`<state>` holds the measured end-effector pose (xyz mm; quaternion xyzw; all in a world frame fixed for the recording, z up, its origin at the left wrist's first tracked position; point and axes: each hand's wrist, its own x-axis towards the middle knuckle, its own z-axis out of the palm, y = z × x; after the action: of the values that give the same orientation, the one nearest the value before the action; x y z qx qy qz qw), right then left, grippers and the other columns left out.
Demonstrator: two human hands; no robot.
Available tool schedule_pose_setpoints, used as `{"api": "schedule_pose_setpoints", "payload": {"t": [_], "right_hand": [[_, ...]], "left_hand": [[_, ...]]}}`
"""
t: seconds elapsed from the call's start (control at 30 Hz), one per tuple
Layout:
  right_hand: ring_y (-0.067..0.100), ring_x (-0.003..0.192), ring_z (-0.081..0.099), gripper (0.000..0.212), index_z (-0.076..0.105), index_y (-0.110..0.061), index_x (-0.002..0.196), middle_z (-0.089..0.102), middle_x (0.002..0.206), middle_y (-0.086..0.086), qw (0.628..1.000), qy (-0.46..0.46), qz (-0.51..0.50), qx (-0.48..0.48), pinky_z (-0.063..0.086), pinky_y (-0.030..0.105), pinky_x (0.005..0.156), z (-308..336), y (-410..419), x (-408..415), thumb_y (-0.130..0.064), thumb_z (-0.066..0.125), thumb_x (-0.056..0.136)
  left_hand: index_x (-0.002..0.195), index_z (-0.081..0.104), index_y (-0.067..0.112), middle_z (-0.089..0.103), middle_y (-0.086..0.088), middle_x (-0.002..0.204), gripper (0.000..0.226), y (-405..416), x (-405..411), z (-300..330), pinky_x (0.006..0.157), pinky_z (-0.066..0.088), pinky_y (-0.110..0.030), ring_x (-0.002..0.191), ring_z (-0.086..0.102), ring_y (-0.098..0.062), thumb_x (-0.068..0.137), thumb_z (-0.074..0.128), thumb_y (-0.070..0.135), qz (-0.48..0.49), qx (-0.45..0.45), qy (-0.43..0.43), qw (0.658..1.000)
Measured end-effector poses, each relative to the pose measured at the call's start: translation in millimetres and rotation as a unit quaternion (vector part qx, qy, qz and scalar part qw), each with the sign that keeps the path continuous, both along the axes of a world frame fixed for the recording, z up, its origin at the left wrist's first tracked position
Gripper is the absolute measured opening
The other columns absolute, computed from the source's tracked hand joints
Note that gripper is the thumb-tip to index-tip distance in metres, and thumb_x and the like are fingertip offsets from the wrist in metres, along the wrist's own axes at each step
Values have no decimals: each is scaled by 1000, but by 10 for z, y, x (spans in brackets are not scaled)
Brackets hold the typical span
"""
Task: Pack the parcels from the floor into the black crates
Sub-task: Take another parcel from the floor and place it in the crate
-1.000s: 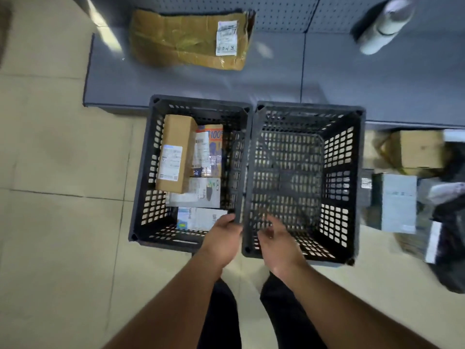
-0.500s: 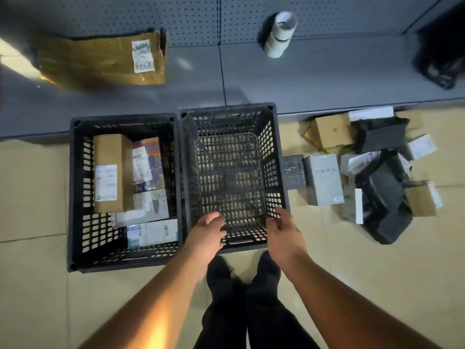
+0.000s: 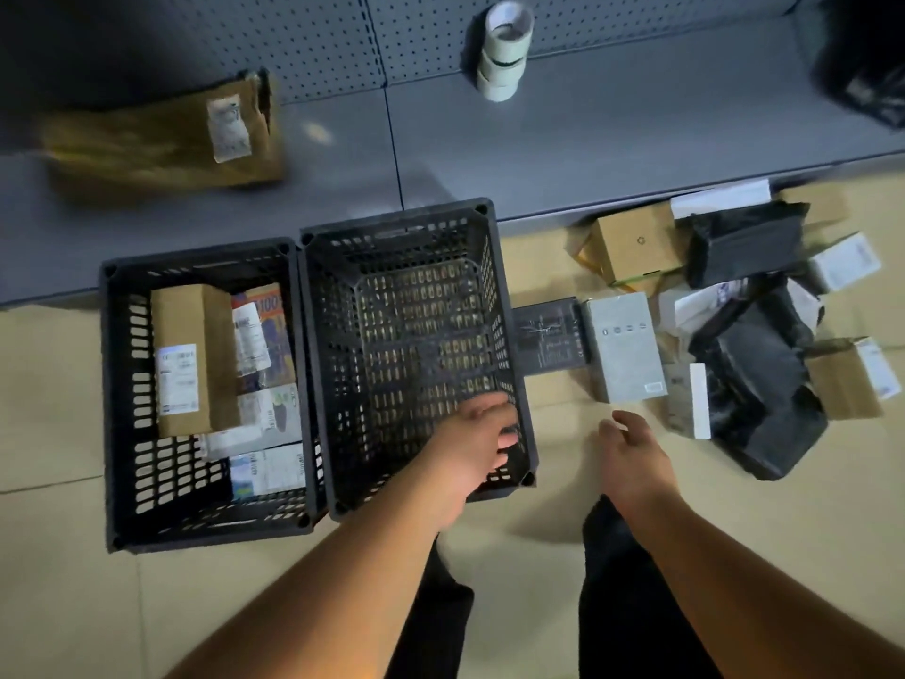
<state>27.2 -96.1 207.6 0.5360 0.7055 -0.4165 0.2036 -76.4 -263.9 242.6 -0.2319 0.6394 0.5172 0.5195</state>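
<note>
My left crate (image 3: 117,384) already holds part of the load: a tall brown carton (image 3: 191,360) stands at its far left, with several flatter labelled packets (image 3: 267,419) lying beside and in front of it. The right crate (image 3: 416,345), set touching the first one, shows only its bare slatted bottom, so I judge the job somewhere short of halfway.

My left hand (image 3: 477,441) sits at the near right corner of that bare crate, its fingers (image 3: 507,441) curled over the rim there; the blur makes me unsure whether they truly grip it or only rest on it. My right hand (image 3: 631,455) hangs over the floor (image 3: 59,384) just right of the crate, fingers loosely spread and holding nothing.

Most of the work lies to my right. The heap on the floor has a grey box (image 3: 624,347) nearest my right hand, a dark flat box (image 3: 548,333) between it and the crate wall, a brown cube (image 3: 634,245) farther back, black poly bags (image 3: 759,384) and a few white and brown boxes around them. All of that has yet to go in, and the grey box looks the natural first pick.
</note>
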Motion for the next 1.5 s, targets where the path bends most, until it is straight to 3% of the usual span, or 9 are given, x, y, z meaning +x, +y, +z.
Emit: {"api": "schedule_pose_setpoints", "payload": {"t": [0.37, 0.53, 0.63, 0.77, 0.9, 1.0, 1.2, 1.3, 1.5], "right_hand": [[33, 123, 52, 41, 47, -22, 142, 52, 142, 9, 994, -67, 57, -60, 43, 43, 104, -806, 1667, -245, -36, 36, 104], [35, 137, 41, 43, 36, -11, 148, 37, 153, 15, 990, -106, 61, -64, 37, 42, 112, -1309, 2332, -377, -15, 30, 105], [34, 133, 46, 43, 41, -10, 145, 46, 147, 16, 985, -112, 96, -90, 40, 44, 109, -1621, 2575, -446, -28, 35, 106], [37, 128, 50, 51, 48, -5, 139, 53, 139, 20, 984, -98, 93, -116, 40, 47, 106, -2036, 2776, -528, -41, 31, 107], [40, 133, 44, 53, 43, -2, 144, 47, 145, 23, 977, -112, 130, -128, 35, 50, 111, -2445, 2885, -612, -37, 24, 109], [37, 135, 44, 56, 42, -7, 146, 46, 147, 20, 977, -119, 102, -147, 35, 47, 111, -2721, 2939, -634, -44, 27, 107], [37, 140, 36, 45, 32, -11, 151, 39, 150, 22, 983, -97, -28, -156, 30, 49, 115, -3192, 3013, -642, -28, 29, 109], [32, 135, 41, 43, 31, -10, 151, 45, 144, 22, 979, -84, -55, -178, 32, 41, 108, -3361, 3007, -642, -18, 32, 109], [29, 132, 51, 55, 54, -13, 139, 55, 142, 10, 969, -63, -75, -228, 40, 36, 96, -3212, 2975, -474, -50, 47, 99]], "left_hand": [[87, 59, 27, 64, -1, 96, 9, 1625, 132, -848, 69, 46, -26, 86, 63, -16, 94, 61, 23, -6, -41, -23, 999], [99, 66, 35, 71, 2, 117, 12, 2239, 77, -1476, 103, 51, -42, 108, 68, -19, 100, 54, 31, -42, -94, -3, 995], [99, 66, 36, 70, 2, 116, 13, 2471, 12, -1845, 106, 49, -49, 114, 65, -27, 95, 54, 38, -62, -116, -4, 991], [136, 61, 28, 64, -2, 131, 40, 2685, -19, -2346, 109, 48, -46, 119, 61, -25, 97, 58, 39, -46, -153, -16, 987], [115, 65, 32, 65, 0, 120, 19, 2835, 6, -2807, 107, 49, -46, 113, 62, -23, 100, 56, 39, -48, -171, -30, 984], [138, 58, 28, 60, -4, 136, 40, 2933, 41, -3110, 109, 47, -44, 118, 60, -26, 100, 55, 42, -51, -180, -46, 981], [131, 56, 31, 63, 2, 118, 38, 3097, 60, -3506, 74, 38, -29, 84, 53, -10, 97, 56, 47, -47, -177, -47, 982], [125, 63, 28, 66, 1, 119, 39, 3113, 64, -3623, 88, 49, -36, 96, 61, -17, 93, 60, 50, -32, -172, -61, 983], [130, 62, 30, 68, 0, 124, 69, 3115, 106, -3496, 107, 48, -47, 108, 64, -23, 69, 64, 61, 10, -148, -98, 984]]}}
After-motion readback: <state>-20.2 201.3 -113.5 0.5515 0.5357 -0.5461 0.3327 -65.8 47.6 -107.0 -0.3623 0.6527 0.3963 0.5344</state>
